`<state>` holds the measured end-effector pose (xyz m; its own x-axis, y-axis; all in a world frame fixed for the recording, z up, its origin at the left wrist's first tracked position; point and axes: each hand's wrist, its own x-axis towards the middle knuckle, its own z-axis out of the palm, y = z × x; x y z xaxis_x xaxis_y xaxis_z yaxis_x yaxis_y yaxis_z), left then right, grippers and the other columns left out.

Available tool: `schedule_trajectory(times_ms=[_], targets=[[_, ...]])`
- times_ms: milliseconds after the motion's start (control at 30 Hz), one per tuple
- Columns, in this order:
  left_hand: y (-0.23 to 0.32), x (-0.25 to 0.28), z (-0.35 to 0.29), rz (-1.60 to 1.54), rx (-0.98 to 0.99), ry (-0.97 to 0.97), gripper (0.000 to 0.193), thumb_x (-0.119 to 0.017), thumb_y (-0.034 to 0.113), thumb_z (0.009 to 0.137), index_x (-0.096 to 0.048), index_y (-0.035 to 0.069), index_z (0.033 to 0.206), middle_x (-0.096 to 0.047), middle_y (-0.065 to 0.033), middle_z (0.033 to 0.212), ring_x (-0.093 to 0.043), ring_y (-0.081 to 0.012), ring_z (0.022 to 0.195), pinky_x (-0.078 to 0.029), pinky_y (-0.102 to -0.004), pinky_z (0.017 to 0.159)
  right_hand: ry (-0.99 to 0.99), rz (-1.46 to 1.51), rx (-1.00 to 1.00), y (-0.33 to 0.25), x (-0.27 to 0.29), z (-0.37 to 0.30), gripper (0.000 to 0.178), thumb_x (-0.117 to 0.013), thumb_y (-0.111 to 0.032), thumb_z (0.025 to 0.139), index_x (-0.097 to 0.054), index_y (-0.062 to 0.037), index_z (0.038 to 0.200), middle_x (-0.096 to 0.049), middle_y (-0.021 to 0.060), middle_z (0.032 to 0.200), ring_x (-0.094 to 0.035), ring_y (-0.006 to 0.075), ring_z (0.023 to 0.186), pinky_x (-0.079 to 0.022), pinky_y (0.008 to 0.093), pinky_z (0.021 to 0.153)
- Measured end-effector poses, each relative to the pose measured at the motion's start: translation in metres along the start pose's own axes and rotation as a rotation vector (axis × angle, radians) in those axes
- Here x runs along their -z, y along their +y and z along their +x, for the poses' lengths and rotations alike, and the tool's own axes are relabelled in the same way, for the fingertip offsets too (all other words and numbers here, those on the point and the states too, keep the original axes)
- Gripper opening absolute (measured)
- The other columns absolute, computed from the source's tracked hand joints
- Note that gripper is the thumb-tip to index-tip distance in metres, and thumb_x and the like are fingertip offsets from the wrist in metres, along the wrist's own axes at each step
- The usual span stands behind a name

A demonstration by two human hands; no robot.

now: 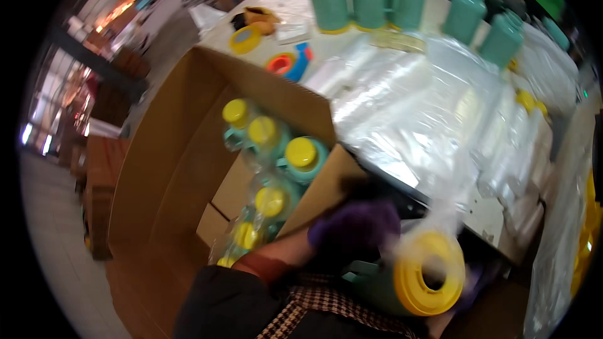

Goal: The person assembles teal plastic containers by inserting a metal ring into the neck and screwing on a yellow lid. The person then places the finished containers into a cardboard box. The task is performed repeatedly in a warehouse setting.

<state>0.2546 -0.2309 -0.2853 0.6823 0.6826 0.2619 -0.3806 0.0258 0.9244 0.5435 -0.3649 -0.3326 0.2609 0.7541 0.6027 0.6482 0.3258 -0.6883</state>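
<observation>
A green jug with a wide yellow ring at its upward-facing end is tilted close to my body. My right hand, in a purple glove, holds the jug from its far right side, the fingers mostly hidden behind it. Smeared by motion, my purple-gloved left hand is just left of the ring, and its fingers cannot be made out. Thin clear plastic film hangs over the ring. To the left, an open cardboard box contains several green jugs with yellow caps, wrapped in clear plastic.
Several uncapped green jugs stand along the table's far side. Clear plastic bags cover the table's middle. A tape dispenser and a yellow ring-shaped part lie beyond the box. More cartons are stacked at the left.
</observation>
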Motion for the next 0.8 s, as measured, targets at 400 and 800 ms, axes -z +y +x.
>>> schedule_trajectory(times_ms=[400, 800], targets=[[-0.100, -0.098, -0.096, 0.151, -0.431, -0.268, 0.067, -0.086, 0.031, 0.076, -0.057, 0.010, 0.133, -0.053, -0.0194, 0.139, -0.047, -0.0385, 0.133, -0.038, -0.0495, 0.110, -0.467, 0.117, 0.472, -0.122, 0.075, -0.038, 0.012, -0.060, -0.015, 0.087, -0.065, -0.0058, 0.092, -0.063, 0.0107, 0.074, -0.059, 0.0243, 0.062, -0.047, 0.0376, 0.054], [0.130, -0.037, -0.163, 1.106, -0.345, 0.661, 0.027, -0.065, 0.019, 0.089, -0.062, 0.002, 0.110, -0.064, -0.0171, 0.106, -0.063, -0.0315, 0.097, -0.050, -0.0413, 0.085, -1.056, 0.593, 0.219, -0.221, -0.047, -0.035, 0.018, -0.071, -0.013, 0.080, -0.075, -0.0085, 0.097, -0.071, 0.0128, 0.099, -0.067, 0.0328, 0.089, -0.054, 0.0409, 0.076]])
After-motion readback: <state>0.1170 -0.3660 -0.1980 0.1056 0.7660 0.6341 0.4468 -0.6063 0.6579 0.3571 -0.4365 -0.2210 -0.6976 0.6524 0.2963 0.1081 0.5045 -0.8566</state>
